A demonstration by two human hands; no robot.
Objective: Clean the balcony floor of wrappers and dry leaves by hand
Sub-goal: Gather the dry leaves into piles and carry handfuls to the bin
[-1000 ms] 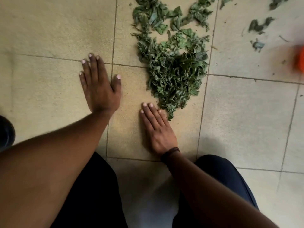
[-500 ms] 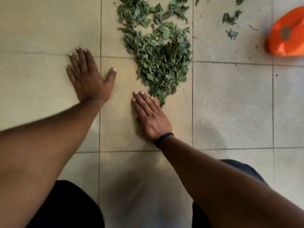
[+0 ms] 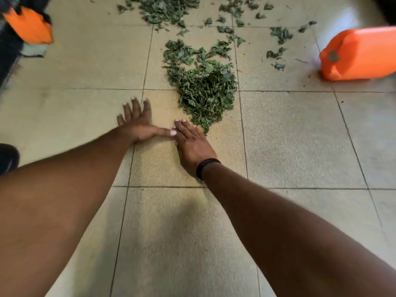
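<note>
A heap of green leaf pieces (image 3: pixel 205 91) lies on the beige tiled floor (image 3: pixel 300 136), with more scattered leaves (image 3: pixel 278 35) further back and a second patch (image 3: pixel 162 9) at the top. My left hand (image 3: pixel 139 123) lies flat on the floor left of the heap, fingers straight, thumb stretched toward the right hand. My right hand (image 3: pixel 192 144), a black band at its wrist, lies flat with its fingertips at the heap's near tip. Neither hand holds anything.
An orange plastic jerrycan (image 3: pixel 362 54) lies on its side at the right. Another orange object (image 3: pixel 30 26) sits at the top left against something dark. A dark shoe-like shape (image 3: pixel 7 157) is at the left edge.
The view has pulled back, showing more floor and both orange objects. My left hand has slid toward the right hand; its thumb now touches the right fingers.
</note>
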